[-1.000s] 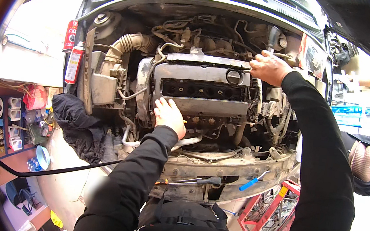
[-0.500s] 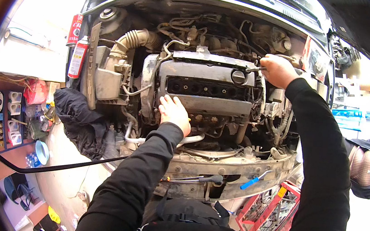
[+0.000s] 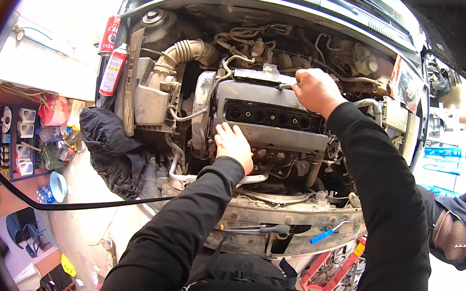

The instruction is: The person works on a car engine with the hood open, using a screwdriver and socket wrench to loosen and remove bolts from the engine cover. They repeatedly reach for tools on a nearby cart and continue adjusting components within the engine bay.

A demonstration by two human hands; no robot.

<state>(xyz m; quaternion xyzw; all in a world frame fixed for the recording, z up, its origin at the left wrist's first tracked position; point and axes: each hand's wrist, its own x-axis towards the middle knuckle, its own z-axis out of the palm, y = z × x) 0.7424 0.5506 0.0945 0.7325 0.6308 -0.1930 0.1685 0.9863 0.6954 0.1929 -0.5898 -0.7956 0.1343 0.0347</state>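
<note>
My right hand is closed around a slim metal tool, whose tip points left over the back part of the dark grey engine cover. Most of that tool is hidden in the fist, so its kind is unclear. Fingers stretched out, my left hand rests at the front left edge of the cover. Beside it runs the long dark recess with several round holes. The oil filler cap seems hidden behind my right hand. A bit of yellow shows by the left palm, too small to name.
On the front crossmember lie a dark-handled screwdriver and a blue-handled tool. Two spray cans stand at the left, above a black cloth. A red tool box sits below right; a person is farther right.
My right hand has moved left across the engine cover with the tool. My left hand keeps its place on the cover's edge. The whole view has shifted slightly.
</note>
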